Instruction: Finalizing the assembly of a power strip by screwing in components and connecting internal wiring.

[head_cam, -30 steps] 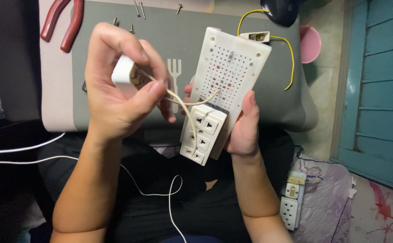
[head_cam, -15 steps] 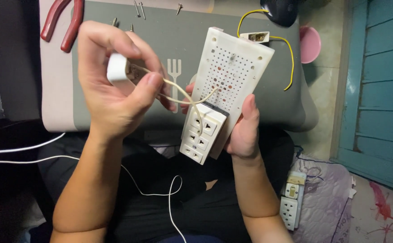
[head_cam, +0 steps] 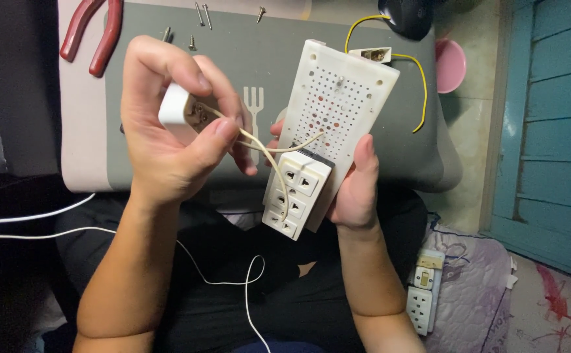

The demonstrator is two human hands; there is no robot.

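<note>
Hiding behind the perforated board [head_cam: 337, 98], most fingers of the right hand [head_cam: 354, 189] are not visible; it grips the board from below, thumb on its edge. The socket block [head_cam: 296, 194] sits on the board's lower end. The left hand [head_cam: 167, 137] pinches a white plug [head_cam: 179, 112] between thumb and fingers, with thin wires [head_cam: 266, 147] running to the board.

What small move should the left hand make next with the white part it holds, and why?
Probably lower the small white part in the left hand toward the perforated board. Its two thin cream wires run to the board and across the socket block, which the right hand holds, and look nearly taut.
</note>
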